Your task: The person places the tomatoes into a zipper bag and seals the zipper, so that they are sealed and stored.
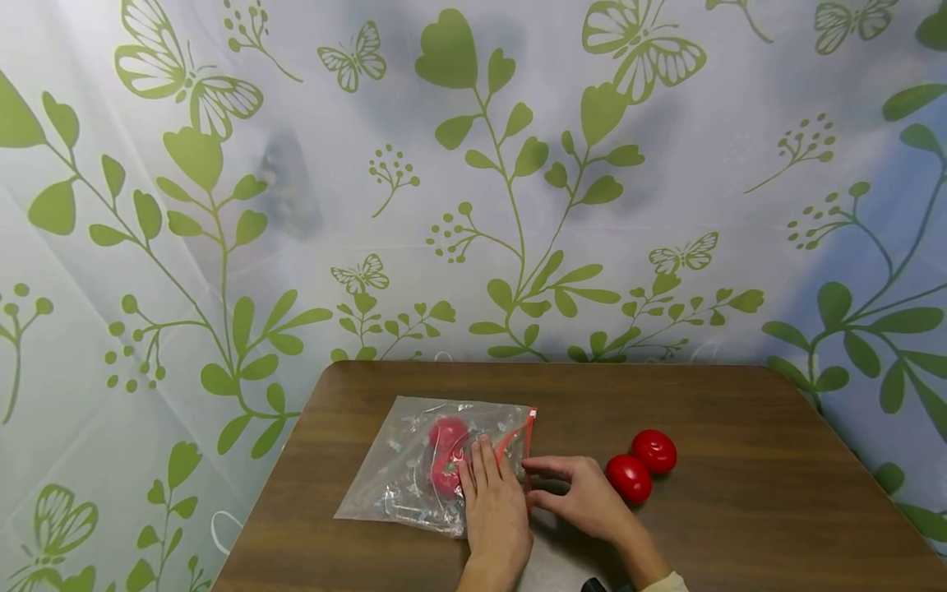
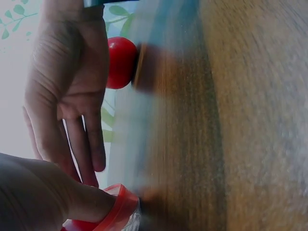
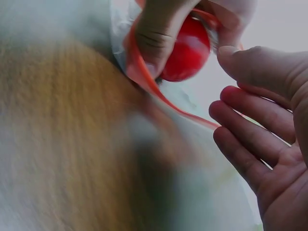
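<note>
A clear zip bag (image 1: 399, 485) with an orange zip edge (image 3: 159, 94) lies flat, its mouth toward the right. Two red tomatoes (image 1: 448, 432) show through the plastic, one behind the other. My left hand (image 1: 496, 514) reaches in past the zip edge. Its thumb and fingers grip the nearer tomato (image 3: 187, 53) from both sides, as the right wrist view shows. My right hand (image 1: 584, 497) is at the bag's mouth, thumb and index finger apart with their tips at the orange edge. Its other fingers (image 3: 250, 134) extend loosely.
Two more glossy tomatoes (image 1: 654, 451) rest touching on the brown wooden table (image 1: 740, 510), just right of my right hand. A curtain (image 1: 355, 205) with green leaves and butterflies hangs behind the table. The table's far edge runs beyond the bag.
</note>
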`<act>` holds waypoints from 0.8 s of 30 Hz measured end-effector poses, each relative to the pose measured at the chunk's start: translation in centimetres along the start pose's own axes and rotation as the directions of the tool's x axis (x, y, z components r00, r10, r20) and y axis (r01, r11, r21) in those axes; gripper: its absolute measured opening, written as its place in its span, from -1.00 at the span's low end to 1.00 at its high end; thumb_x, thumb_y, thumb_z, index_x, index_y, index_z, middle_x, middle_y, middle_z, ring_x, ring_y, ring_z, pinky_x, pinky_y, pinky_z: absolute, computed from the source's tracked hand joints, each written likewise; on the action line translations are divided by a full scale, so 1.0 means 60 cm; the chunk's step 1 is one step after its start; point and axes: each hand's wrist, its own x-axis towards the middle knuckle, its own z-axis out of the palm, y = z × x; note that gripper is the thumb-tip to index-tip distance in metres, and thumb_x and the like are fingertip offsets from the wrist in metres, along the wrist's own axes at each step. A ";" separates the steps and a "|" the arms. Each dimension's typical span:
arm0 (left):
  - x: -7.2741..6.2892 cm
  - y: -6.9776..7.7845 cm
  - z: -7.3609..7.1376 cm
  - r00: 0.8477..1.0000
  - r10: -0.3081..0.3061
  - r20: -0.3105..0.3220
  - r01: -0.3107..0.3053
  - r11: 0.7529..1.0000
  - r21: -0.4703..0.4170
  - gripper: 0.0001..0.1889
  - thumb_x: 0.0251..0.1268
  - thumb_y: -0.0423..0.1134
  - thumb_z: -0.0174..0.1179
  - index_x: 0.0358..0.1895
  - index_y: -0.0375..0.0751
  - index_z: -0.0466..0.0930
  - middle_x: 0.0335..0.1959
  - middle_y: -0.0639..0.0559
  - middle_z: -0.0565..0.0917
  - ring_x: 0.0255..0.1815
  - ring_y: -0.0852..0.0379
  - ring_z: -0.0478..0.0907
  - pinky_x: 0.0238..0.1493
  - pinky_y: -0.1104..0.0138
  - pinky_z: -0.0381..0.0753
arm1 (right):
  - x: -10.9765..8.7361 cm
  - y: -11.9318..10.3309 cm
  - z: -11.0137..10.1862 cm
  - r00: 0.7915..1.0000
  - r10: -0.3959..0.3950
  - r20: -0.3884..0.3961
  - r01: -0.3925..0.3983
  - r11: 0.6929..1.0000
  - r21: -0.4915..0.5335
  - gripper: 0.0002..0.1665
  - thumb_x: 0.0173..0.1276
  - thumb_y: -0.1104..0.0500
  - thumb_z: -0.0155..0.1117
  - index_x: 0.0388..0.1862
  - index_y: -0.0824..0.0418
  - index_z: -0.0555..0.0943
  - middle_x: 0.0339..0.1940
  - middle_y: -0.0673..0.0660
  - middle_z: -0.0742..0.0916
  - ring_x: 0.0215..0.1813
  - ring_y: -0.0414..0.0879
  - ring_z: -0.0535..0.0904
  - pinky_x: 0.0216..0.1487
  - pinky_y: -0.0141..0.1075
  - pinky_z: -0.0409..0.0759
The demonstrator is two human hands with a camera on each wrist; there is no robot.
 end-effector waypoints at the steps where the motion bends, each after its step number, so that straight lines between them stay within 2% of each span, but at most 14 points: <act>1: -0.001 0.000 0.000 1.000 -0.002 -0.001 0.002 1.000 -0.001 -0.11 0.01 -0.16 0.68 0.45 -0.40 0.53 0.66 -0.43 0.34 0.72 -0.32 0.30 0.69 -0.22 0.26 | -0.002 -0.001 -0.004 1.000 0.002 0.000 -0.002 1.000 -0.003 -0.44 0.40 0.05 0.63 0.33 0.18 0.76 0.26 0.08 0.85 0.21 0.03 0.84 0.29 0.09 0.74; 5: -0.001 0.001 0.001 1.000 -0.006 -0.002 0.006 1.000 -0.001 -0.01 -0.22 -0.29 0.73 0.45 -0.41 0.51 0.66 -0.44 0.34 0.71 -0.32 0.30 0.69 -0.22 0.26 | -0.011 -0.003 -0.021 1.000 -0.028 -0.009 0.028 0.999 -0.038 -0.48 0.41 0.11 0.61 0.32 0.18 0.77 0.25 0.08 0.85 0.22 0.05 0.84 0.26 0.04 0.77; 10: -0.002 0.002 0.001 1.000 -0.004 0.006 0.004 1.000 0.007 -0.02 -0.20 -0.29 0.73 0.45 -0.40 0.51 0.66 -0.45 0.33 0.72 -0.33 0.29 0.69 -0.22 0.26 | -0.031 -0.007 -0.049 0.999 -0.040 -0.035 0.038 0.998 -0.053 -0.49 0.40 0.08 0.63 0.30 0.10 0.78 0.24 0.02 0.86 0.22 0.06 0.84 0.26 -0.18 0.77; 14: -0.001 0.001 0.002 1.000 0.000 -0.013 0.001 1.000 0.015 -0.02 -0.23 -0.30 0.73 0.44 -0.39 0.52 0.65 -0.45 0.35 0.71 -0.33 0.31 0.68 -0.21 0.28 | -0.050 -0.012 -0.078 0.999 -0.005 -0.054 0.001 0.998 -0.062 -0.48 0.38 -0.02 0.64 0.29 -0.01 0.80 0.24 -0.04 0.86 0.21 0.09 0.84 0.17 -0.22 0.77; 17: -0.001 0.000 0.002 1.000 0.003 -0.031 -0.002 1.000 0.024 -0.02 -0.25 -0.30 0.73 0.42 -0.39 0.54 0.64 -0.44 0.37 0.69 -0.32 0.33 0.67 -0.21 0.30 | -0.061 -0.015 -0.100 0.999 0.004 -0.048 -0.007 0.998 -0.056 -0.48 0.38 -0.06 0.63 0.30 -0.04 0.79 0.25 0.02 0.85 0.22 0.04 0.83 0.17 -0.17 0.79; 20: -0.001 0.000 0.002 0.999 0.002 -0.043 -0.001 1.000 0.023 -0.02 -0.30 -0.31 0.74 0.41 -0.39 0.55 0.63 -0.43 0.39 0.68 -0.32 0.35 0.65 -0.21 0.33 | -0.071 -0.015 -0.121 0.999 0.006 -0.048 -0.008 0.999 -0.044 -0.46 0.39 -0.07 0.62 0.32 -0.04 0.78 0.26 0.09 0.85 0.23 -0.13 0.80 0.22 -0.22 0.78; 24: -0.002 -0.001 0.001 0.999 -0.004 -0.049 0.004 1.000 0.008 0.00 -0.36 -0.33 0.74 0.40 -0.40 0.56 0.62 -0.43 0.40 0.68 -0.32 0.37 0.65 -0.21 0.33 | -0.086 -0.014 -0.149 0.997 0.033 -0.070 -0.035 0.999 -0.025 -0.44 0.39 -0.03 0.63 0.34 0.01 0.77 0.28 0.12 0.83 0.23 -0.23 0.78 0.17 -0.23 0.79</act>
